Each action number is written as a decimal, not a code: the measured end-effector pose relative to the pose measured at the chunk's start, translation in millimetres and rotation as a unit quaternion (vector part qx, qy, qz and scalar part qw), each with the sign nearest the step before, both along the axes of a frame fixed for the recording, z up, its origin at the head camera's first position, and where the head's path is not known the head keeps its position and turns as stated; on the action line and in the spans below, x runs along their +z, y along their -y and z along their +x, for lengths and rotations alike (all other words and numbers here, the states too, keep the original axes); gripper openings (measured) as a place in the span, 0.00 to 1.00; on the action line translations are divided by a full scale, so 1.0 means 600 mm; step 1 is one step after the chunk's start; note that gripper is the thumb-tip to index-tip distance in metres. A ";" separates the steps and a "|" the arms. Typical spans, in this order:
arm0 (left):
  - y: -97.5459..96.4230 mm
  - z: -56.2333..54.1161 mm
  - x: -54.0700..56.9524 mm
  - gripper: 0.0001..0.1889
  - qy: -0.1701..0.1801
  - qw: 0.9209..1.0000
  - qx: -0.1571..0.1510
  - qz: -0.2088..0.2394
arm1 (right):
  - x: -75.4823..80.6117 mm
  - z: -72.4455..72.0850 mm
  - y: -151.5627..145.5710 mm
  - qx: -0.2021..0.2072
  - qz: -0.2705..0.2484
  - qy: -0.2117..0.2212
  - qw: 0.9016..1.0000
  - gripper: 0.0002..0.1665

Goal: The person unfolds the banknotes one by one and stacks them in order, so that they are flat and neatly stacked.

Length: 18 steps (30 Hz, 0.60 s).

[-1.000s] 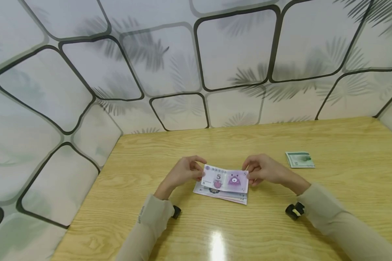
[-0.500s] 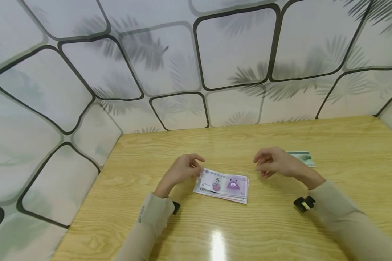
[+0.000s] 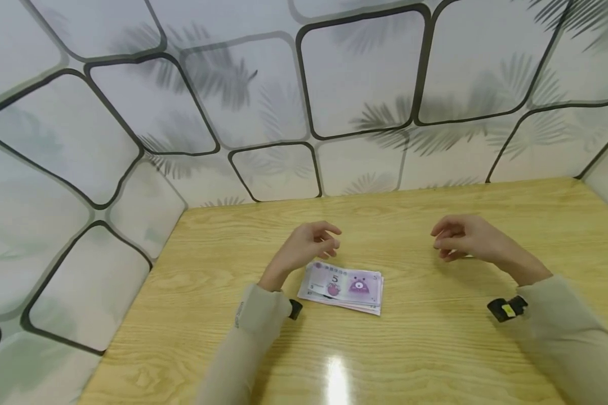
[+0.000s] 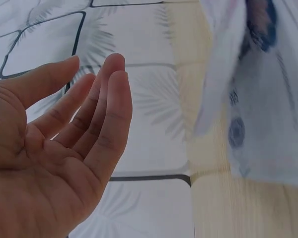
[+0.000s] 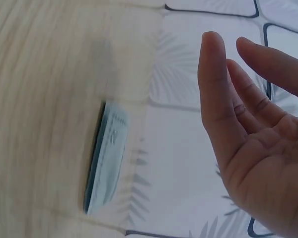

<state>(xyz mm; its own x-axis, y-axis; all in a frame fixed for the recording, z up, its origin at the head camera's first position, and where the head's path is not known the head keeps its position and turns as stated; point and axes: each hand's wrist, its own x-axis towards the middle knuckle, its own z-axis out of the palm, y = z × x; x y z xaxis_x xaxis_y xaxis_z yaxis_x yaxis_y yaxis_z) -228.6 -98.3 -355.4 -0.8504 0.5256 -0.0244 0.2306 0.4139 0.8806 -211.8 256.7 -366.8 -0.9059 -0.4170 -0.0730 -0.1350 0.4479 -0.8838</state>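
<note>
A small pile of purple play banknotes [image 3: 344, 286], a 5 note on top, lies flat on the table. My left hand [image 3: 309, 246] hovers just behind the pile's left end, its fingers loosely bent with nothing between them. In the left wrist view the notes [image 4: 268, 104] appear apart from the hand [image 4: 79, 144]. Farther right, my right hand [image 3: 473, 241] is held over the spot of the green folded note and hides nearly all of it in the head view. The right wrist view shows that green note [image 5: 108, 161] on the table, clear of the relaxed fingers [image 5: 216, 84].
The wooden table [image 3: 223, 343] meets a patterned wall [image 3: 263, 112] at the back and left. Dark straps with small devices [image 3: 508, 309] sit at both wrists.
Both hands let go of the 5 note, which dropped onto the pile. My right hand moved right, over the green note. My left hand lifted away and shifted slightly right and back.
</note>
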 end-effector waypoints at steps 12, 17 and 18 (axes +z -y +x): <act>-0.057 -0.011 0.003 0.15 0.026 0.999 0.003 0.047 | -0.002 -0.002 -0.042 -0.032 0.028 -0.014 0.999 0.18; -0.076 -0.015 0.002 0.16 0.042 0.998 0.001 0.051 | 0.000 -0.003 -0.051 -0.036 0.044 -0.009 0.998 0.17; -0.080 -0.015 0.001 0.16 0.043 0.998 0.000 0.052 | 0.001 -0.003 -0.054 -0.037 0.048 -0.007 0.998 0.18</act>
